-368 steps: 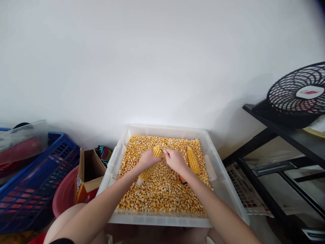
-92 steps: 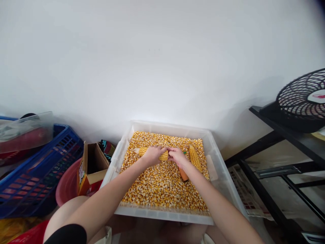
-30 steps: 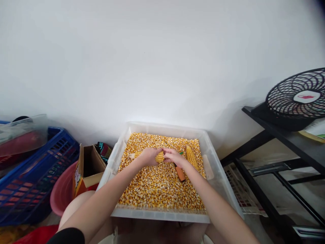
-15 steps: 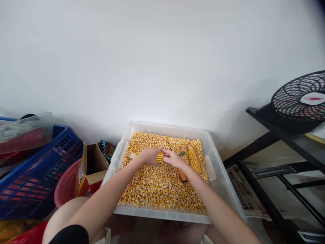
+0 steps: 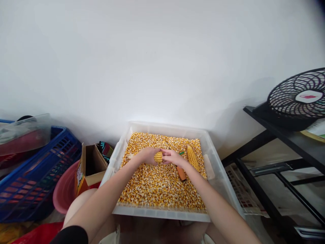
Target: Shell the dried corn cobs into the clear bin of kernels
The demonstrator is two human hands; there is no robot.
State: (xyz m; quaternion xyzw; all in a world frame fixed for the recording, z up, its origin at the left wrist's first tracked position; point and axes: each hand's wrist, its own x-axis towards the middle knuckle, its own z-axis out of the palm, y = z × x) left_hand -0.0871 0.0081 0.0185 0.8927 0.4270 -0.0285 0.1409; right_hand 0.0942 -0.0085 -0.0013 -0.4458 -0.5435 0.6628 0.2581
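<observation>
Over the middle of a translucent plastic bin (image 5: 162, 214), my left hand (image 5: 147, 155) is closed around an ear of corn (image 5: 158, 157), whose yellow end faces me. My right hand (image 5: 172, 157) meets it from the right, fingers bent against the ear near the left fingertips. Loose corn kernels (image 5: 152, 186) fill the bin below both hands. A second ear of corn (image 5: 193, 158) lies on the kernels to the right. Between it and my right hand are an orange-brown handle-like piece (image 5: 181, 173) and a small green piece (image 5: 181, 153), partly hidden by that hand.
Left of the bin stand an open cardboard box (image 5: 95, 169), a pink basin (image 5: 62, 189) and a blue plastic crate (image 5: 33, 176). On the right, a black metal frame (image 5: 266, 183) carries a black fan (image 5: 299, 98). A white wall (image 5: 162, 61) rises behind the bin.
The view has shifted slightly. Both hands stay together on the ear of corn at nearly the same spot, and more of the orange-brown piece shows beside my right wrist.
</observation>
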